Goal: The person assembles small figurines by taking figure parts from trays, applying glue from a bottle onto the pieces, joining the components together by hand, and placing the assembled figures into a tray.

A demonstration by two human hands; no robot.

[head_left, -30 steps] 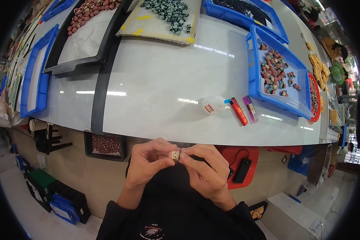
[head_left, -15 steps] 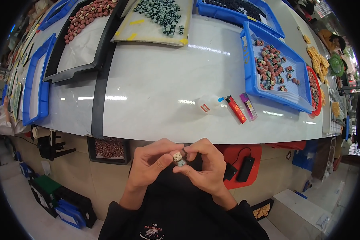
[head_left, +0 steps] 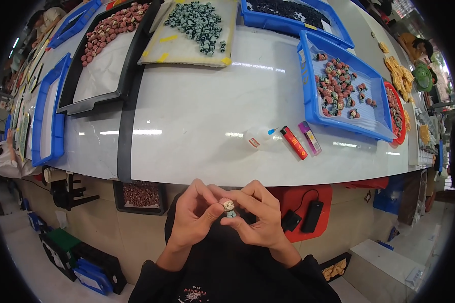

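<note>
Your left hand [head_left: 194, 214] and right hand [head_left: 260, 217] meet in front of your body, below the near edge of the white table [head_left: 197, 126]. Both hands pinch one small bead-like piece [head_left: 229, 206] between their fingertips: the piece is pale on top with a teal part beneath, and it sits between the left thumb and the right forefinger. Both grips are narrow and closed on this piece; the remaining fingers of each hand curl inward.

On the table, just beyond the hands, lie a small clear glue bottle [head_left: 259, 137] with a blue tip, a red lighter [head_left: 293, 142] and a purple lighter [head_left: 310, 137], side by side and close together. To their right stands a blue tray [head_left: 318, 113] holding scattered red and teal pieces. Farther back are a yellow-edged mat [head_left: 167, 53] bearing dark green beads, a black tray [head_left: 96, 96] with reddish beads, and a second blue tray [head_left: 268, 22] with dark contents. At the left edge lies an elongated blue tray [head_left: 38, 131]. Under the table edge, a dark box [head_left: 141, 194] of reddish beads sits left of the hands, and a black device with a cable [head_left: 312, 216] rests on a red surface [head_left: 301, 199] to their right
</note>
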